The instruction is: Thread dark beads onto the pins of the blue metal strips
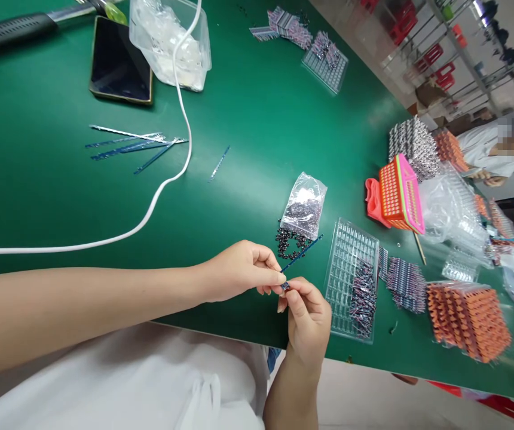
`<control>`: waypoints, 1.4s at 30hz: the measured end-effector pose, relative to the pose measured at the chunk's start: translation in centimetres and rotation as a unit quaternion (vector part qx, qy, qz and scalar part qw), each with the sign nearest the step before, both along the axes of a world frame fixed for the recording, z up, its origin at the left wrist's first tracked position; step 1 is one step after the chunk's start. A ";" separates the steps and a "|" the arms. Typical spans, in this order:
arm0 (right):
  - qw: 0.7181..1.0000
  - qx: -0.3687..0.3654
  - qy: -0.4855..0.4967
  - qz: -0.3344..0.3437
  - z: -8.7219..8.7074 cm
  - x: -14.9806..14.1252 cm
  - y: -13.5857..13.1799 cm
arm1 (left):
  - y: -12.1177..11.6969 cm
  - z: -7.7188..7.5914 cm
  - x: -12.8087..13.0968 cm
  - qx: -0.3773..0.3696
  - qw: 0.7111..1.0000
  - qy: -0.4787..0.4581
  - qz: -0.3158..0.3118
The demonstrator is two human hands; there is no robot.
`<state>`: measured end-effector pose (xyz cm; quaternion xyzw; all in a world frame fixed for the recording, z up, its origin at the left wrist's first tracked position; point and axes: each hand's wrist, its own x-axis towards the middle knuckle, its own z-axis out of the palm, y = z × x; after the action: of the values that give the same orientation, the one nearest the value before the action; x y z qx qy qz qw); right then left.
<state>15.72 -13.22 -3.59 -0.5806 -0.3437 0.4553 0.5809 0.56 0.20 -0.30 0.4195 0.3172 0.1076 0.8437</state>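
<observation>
My left hand [243,272] is closed in a pinch around a thin dark-blue strip [302,253], whose free end points up and to the right. Fingertip to fingertip with it, my right hand [309,316] pinches a small dark piece [285,286] at the strip's lower end; its exact kind is too small to tell. Just beyond the hands lies a clear plastic bag [304,203] of small dark beads, with loose beads [289,242] spilled at its mouth. Beside my right hand is a clear compartment tray [341,269] with a heap of thin dark-and-pink pieces [363,298].
A white cable [149,212] crosses the green table [248,107]. More blue strips [131,143], a phone [121,61] and a plastic tub [203,54] lie at left. An orange basket [394,194] and stacked orange pieces [467,322] stand right. Another person [485,146] is at far right.
</observation>
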 end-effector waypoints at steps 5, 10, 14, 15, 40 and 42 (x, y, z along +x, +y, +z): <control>1.000 -0.004 -0.018 -0.006 0.2 -0.2 0.1 | -0.1 0.4 -0.1 0.025 1.000 0.010 -0.003; 0.998 0.013 -0.060 -0.031 0.3 -0.4 0.1 | -0.5 0.4 -0.4 0.096 0.995 0.014 -0.006; 0.992 0.035 -0.112 -0.048 0.3 -0.7 0.1 | -0.5 0.5 -0.4 0.167 0.986 0.026 -0.005; 0.989 0.039 -0.129 -0.055 0.3 -0.8 0.1 | -0.5 0.5 -0.4 0.189 0.981 0.031 -0.006; 0.968 0.094 -0.217 -0.086 0.1 -1.0 -0.4 | -0.6 -0.7 -0.4 0.325 0.945 -0.041 0.029; 0.968 0.094 -0.216 -0.085 0.1 -1.0 -0.4 | -0.5 -0.6 -0.5 0.327 0.944 -0.040 0.027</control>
<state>14.76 -13.63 -3.48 -0.6349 -0.4521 0.2338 0.5812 0.09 -0.33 -0.92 0.6588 0.2422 0.2445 0.6690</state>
